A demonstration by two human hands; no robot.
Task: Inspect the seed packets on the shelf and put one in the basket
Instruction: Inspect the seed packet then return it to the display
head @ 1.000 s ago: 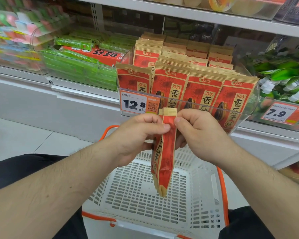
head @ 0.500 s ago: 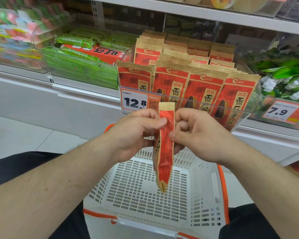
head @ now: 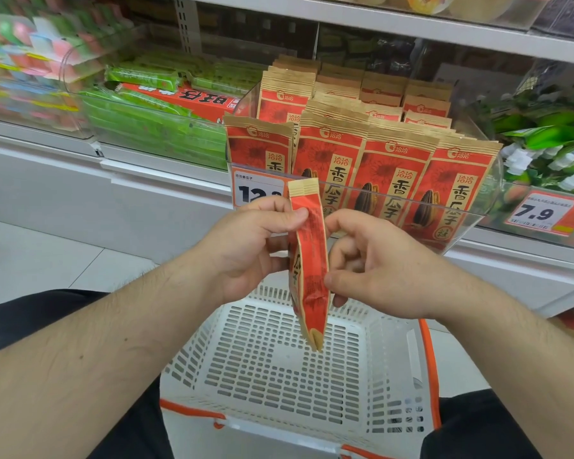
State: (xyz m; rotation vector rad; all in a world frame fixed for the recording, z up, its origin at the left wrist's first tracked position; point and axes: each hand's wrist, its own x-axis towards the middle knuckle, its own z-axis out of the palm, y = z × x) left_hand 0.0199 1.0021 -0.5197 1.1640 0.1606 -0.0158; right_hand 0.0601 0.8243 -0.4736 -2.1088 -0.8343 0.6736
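Right now one red sunflower seed packet (head: 309,260) hangs edge-on above the white basket (head: 388,376), top seal up, bottom corner over the basket's mesh floor, not touching it. Left hand (head: 249,246) pinches the upper part, thumb curled against the red face near the tan seal. Right hand (head: 375,270) has thumb tip on the packet's lower right edge and index finger near the upper edge; other fingers loosely curled behind it, so the hold looks light. Inspection step, packet not yet in the basket.

Risks: the grip is only at the edges, so the slick film could slip and the packet could drop crooked, hit the basket rim and land on the floor. Letting go with one hand early would make it swing.

Basket: perforated white plastic with orange handles (head: 429,366), nothing visible inside. The clear shelf bin (head: 411,207) behind holds rows of matching seed packets (head: 391,180) standing upright, price tag (head: 256,190) on its front, partly hidden by the left hand. The neighbouring bin to the left holds green packs (head: 153,127).
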